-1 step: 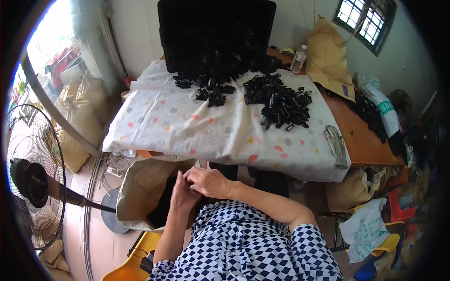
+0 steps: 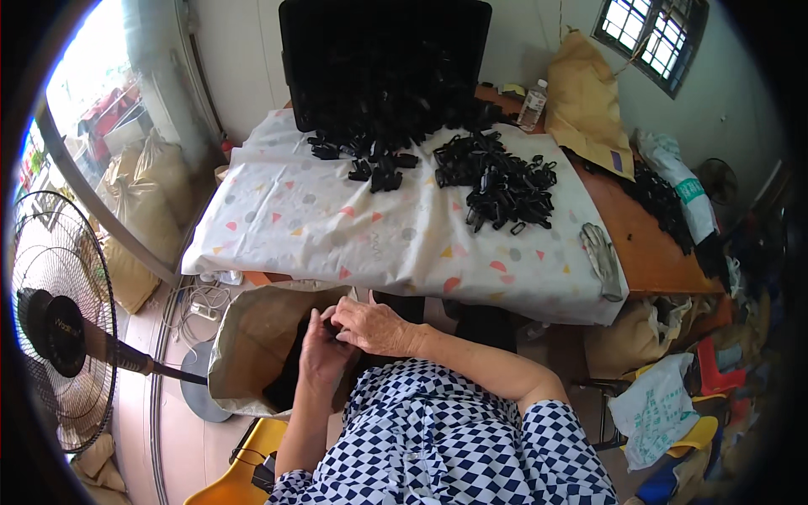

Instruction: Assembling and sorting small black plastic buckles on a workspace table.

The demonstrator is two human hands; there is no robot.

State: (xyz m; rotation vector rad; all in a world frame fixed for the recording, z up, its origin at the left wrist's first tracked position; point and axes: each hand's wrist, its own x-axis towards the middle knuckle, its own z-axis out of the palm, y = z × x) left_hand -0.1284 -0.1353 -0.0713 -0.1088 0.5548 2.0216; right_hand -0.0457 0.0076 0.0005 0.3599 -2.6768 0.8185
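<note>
Head view. Both hands meet close to the body, below the near edge of the table point(image 2: 656, 252) and above the open mouth of a paper sack point(image 2: 252, 337) on the floor. The left hand point(image 2: 324, 353) is raised with its fingers curled around a small black part point(image 2: 330, 326), only partly visible between the hands. The right hand point(image 2: 374, 328) lies over it from the right, its fingertips point(image 2: 341, 310) bunched together and pinching at the same part. Whether the part is one piece or two being joined cannot be told.

On the table a patterned cloth point(image 2: 337, 227) carries a small scatter of black parts point(image 2: 370, 164) to the left and a larger heap point(image 2: 501, 185) to the right, both in front of a black crate point(image 2: 383, 59). A grey glove point(image 2: 602, 257) lies at the cloth's right edge, and a bottle point(image 2: 532, 105) stands at the back. A fan point(image 2: 59, 328) stands to the left.

To do this step well, the judgement is that the part should be kept directly over the sack, held steady by the left hand while the right fingertips do the fine work, so that anything slipping falls inside.
</note>
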